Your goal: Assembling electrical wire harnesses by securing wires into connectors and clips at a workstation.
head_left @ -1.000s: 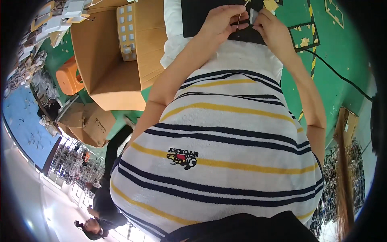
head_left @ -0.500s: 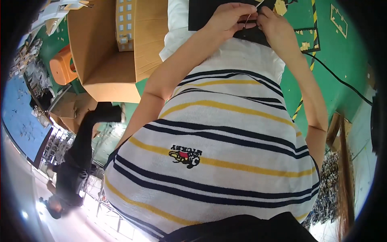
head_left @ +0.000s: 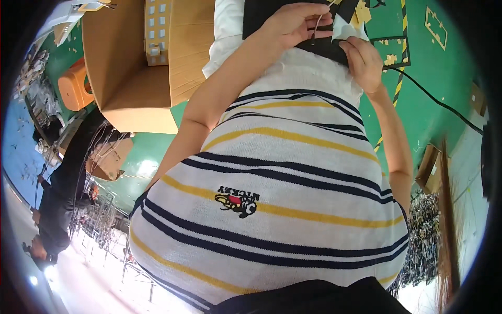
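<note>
My left hand (head_left: 298, 25) is closed, with thumb and fingertips pinching a thin wire (head_left: 317, 25) whose upper end is pale and lower part dark. Just to its right, the curled fingers of my right hand (head_left: 364, 62) grip the near edge of a small white sheet (head_left: 347, 30), which looks like thin paper or film. Both hands are over a black board or mat (head_left: 254, 21) on my lap. White cloth (head_left: 287, 73) shows beneath it. Yellowish tape pieces (head_left: 362, 13) lie beyond the right hand.
A large open cardboard box (head_left: 138, 83) stands at left, holding a yellowish panel with pale squares. Beyond it is an orange stool (head_left: 74, 86). A black cable (head_left: 434, 97) crosses the green floor at right, near a tape-dotted black frame (head_left: 392, 51). Another person (head_left: 65, 193) bends at far left.
My right hand has drawn away from the left, toward me, and the white sheet now shows at its fingers. The left hand keeps the wire. The other person has shifted further left.
</note>
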Tool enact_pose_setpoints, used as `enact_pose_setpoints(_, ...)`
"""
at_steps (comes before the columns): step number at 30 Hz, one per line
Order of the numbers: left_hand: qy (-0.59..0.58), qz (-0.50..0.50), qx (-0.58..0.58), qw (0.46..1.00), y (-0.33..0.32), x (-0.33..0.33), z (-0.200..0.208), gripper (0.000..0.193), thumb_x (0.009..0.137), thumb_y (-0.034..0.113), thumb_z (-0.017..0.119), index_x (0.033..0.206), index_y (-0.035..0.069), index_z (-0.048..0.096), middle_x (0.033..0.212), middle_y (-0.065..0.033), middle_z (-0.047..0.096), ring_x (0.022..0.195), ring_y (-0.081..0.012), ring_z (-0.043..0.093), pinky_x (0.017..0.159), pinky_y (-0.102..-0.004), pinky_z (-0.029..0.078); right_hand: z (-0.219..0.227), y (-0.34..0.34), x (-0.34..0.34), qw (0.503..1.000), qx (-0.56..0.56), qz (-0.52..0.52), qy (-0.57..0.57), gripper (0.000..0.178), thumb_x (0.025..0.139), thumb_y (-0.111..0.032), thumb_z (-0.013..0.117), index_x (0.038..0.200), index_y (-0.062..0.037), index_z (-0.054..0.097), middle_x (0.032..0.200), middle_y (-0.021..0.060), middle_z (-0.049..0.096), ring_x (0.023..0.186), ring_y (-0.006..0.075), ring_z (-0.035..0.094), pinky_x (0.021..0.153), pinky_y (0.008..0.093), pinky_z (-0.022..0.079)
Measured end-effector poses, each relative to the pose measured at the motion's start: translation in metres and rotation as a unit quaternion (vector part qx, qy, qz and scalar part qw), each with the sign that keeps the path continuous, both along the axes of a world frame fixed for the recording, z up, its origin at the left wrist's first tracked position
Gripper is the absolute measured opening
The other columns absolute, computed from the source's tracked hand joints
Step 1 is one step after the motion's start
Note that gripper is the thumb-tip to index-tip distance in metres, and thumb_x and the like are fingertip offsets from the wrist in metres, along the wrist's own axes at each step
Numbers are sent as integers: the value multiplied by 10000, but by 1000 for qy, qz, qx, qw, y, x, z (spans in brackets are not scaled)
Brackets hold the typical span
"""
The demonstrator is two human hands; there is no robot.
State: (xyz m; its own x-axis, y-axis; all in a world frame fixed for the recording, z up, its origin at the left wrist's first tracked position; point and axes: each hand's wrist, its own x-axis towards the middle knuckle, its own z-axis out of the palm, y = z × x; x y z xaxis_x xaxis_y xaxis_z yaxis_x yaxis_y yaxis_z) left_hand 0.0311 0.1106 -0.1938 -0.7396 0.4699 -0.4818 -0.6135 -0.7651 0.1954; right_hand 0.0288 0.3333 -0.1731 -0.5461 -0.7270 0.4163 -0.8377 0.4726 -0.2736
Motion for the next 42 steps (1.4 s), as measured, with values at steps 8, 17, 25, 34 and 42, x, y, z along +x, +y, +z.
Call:
enact_pose_setpoints(8, 59, -3, -12, 998, 17, -11, 5, 96, 902, 133, 613, 940, 47, 631, 825, -41, 627, 780, -139, 617, 723, -287, 543, -4, 2, 1, 996, 32, 27, 83, 307, 704, -151, 561, 984, -63, 651, 1053, 17, 592, 935, 181, 579, 787, 318, 458)
enact_pose_setpoints(17, 76, -13, -124, 989, 19, -5, 20, 84, 893, 115, 630, 933, 42, 620, 842, -40, 620, 781, -123, 609, 713, -235, 527, -3, -1, 1, 998, 17, 22, 60, 328, 682, -81, 618, 1008, -58, 655, 1031, 40, 612, 905, 213, 602, 773, 312, 464)
enact_pose_setpoints(25, 73, -18, -145, 987, 21, -5, 23, 77, 896, 98, 617, 930, 32, 601, 823, -39, 618, 752, -113, 603, 698, -221, 519, -5, 0, 3, 998, 5, 17, 56, 339, 685, -79, 616, 1021, -49, 649, 1025, 35, 617, 924, 214, 608, 774, 313, 478)
enact_pose_setpoints(34, 92, -50, -158, 982, 24, -7, 25, 74, 896, 90, 614, 910, 21, 592, 787, -34, 604, 685, -106, 577, 639, -202, 482, -8, 2, 6, 1000, -9, 16, 16, 315, 700, -48, 622, 1014, -41, 636, 1041, 58, 615, 953, 243, 611, 780, 320, 488)
enact_pose_setpoints(42, 217, -42, -500, 837, 39, 2, 76, 96, 896, 92, 615, 914, 9, 571, 744, -21, 561, 635, -86, 493, 579, -196, 414, -15, 5, 6, 999, -25, -5, 21, 293, 707, -116, 566, 981, -52, 646, 1067, 38, 598, 969, 213, 600, 785, 303, 499)
